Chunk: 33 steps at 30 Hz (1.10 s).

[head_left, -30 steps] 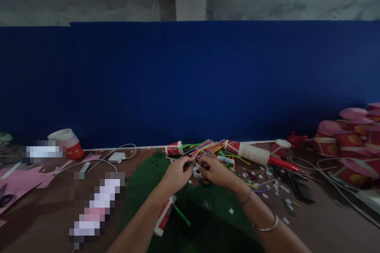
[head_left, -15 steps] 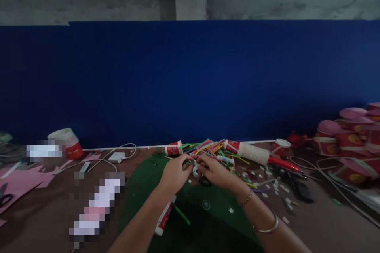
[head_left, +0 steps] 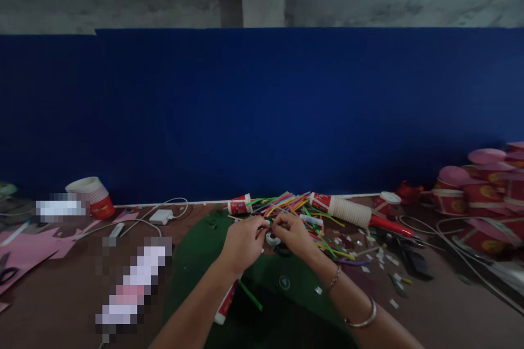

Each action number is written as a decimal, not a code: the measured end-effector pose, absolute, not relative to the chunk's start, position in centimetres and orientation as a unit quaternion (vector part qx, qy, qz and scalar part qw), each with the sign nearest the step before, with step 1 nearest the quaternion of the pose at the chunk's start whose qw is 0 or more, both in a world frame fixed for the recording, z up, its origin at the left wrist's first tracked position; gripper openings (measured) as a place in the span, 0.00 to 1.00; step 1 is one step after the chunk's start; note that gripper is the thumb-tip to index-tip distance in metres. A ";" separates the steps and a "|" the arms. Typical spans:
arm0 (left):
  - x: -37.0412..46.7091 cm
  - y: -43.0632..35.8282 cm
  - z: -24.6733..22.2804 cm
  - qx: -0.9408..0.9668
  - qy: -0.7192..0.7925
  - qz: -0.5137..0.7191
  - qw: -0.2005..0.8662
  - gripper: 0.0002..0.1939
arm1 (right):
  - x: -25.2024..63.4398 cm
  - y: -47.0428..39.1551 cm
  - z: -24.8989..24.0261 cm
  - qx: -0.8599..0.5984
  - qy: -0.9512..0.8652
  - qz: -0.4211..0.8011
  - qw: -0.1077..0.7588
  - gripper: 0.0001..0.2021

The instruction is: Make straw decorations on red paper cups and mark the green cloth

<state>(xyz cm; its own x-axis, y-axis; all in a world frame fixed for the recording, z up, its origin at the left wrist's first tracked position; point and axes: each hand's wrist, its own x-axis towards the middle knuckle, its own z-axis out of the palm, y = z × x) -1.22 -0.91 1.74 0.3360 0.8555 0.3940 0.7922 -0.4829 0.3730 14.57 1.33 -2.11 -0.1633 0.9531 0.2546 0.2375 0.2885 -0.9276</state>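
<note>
My left hand (head_left: pixel 242 241) and my right hand (head_left: pixel 291 233) meet fingertip to fingertip over a green sheet (head_left: pixel 196 262), pinching a small thin piece between them; it is too small and dim to name. A white tape roll (head_left: pixel 272 239) lies just below the fingers. Right behind my hands is a pile of coloured straws (head_left: pixel 286 204). A red and white paper cup (head_left: pixel 225 302) lies on its side under my left forearm, beside a green straw (head_left: pixel 250 295).
A stack of paper cups (head_left: pixel 341 209) lies on its side behind the straws, another cup (head_left: pixel 239 205) to its left. Finished red cups with pink lids (head_left: pixel 483 185) crowd the right. Pink paper (head_left: pixel 28 248), a charger (head_left: pixel 161 217) and cables sit left. Small paper scraps (head_left: pixel 380 256) litter the right.
Both hands have shifted slightly left and closer together, still pinching the small piece. My right forearm has drawn in a little. Nothing else on the table has moved.
</note>
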 end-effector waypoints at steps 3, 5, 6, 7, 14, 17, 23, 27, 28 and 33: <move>-1.1 -1.2 1.5 0.817 0.473 0.326 0.049 0.08 | 14.5 1.2 -1.7 -0.455 -0.607 0.467 0.454 0.08; -0.9 -1.3 1.6 0.798 0.458 0.379 0.098 0.06 | 14.8 1.2 -1.4 -0.472 -0.629 0.422 0.450 0.08; -0.9 -1.3 1.7 0.778 0.454 0.412 0.139 0.06 | 15.0 1.2 -1.3 -0.490 -0.654 0.360 0.450 0.08; -0.9 -1.3 1.9 0.752 0.451 0.445 0.183 0.06 | 15.3 1.4 -1.3 -0.517 -0.680 0.276 0.441 0.07; -1.5 -0.3 2.8 0.610 0.454 0.483 0.434 0.15 | 17.8 3.2 -2.9 -0.654 -0.718 0.028 0.238 0.06; -1.6 0.1 2.5 0.551 0.456 0.438 0.545 0.21 | 17.5 3.2 -3.0 -0.624 -0.724 0.078 0.285 0.05; -1.2 -0.1 2.4 0.520 0.449 0.416 0.596 0.23 | 15.3 2.3 -2.1 -0.414 -0.644 0.402 0.502 0.11; -0.9 -0.2 2.4 0.524 0.459 0.409 0.589 0.24 | 14.8 1.5 -1.5 -0.385 -0.652 0.387 0.527 0.11; -0.8 -0.2 2.3 0.534 0.465 0.405 0.578 0.25 | 14.8 1.4 -1.3 -0.383 -0.662 0.365 0.531 0.10; -0.8 -0.8 2.3 0.686 0.503 0.384 0.359 0.31 | 14.4 0.2 -0.5 -0.393 -0.691 0.187 0.578 0.07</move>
<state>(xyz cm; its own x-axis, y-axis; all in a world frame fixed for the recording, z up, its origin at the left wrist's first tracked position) -0.85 -0.83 2.34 0.1992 0.9658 0.1658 0.4144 -0.2363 0.8789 14.36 0.21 -0.49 -0.0241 0.7581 0.6517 0.3268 0.6220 -0.7115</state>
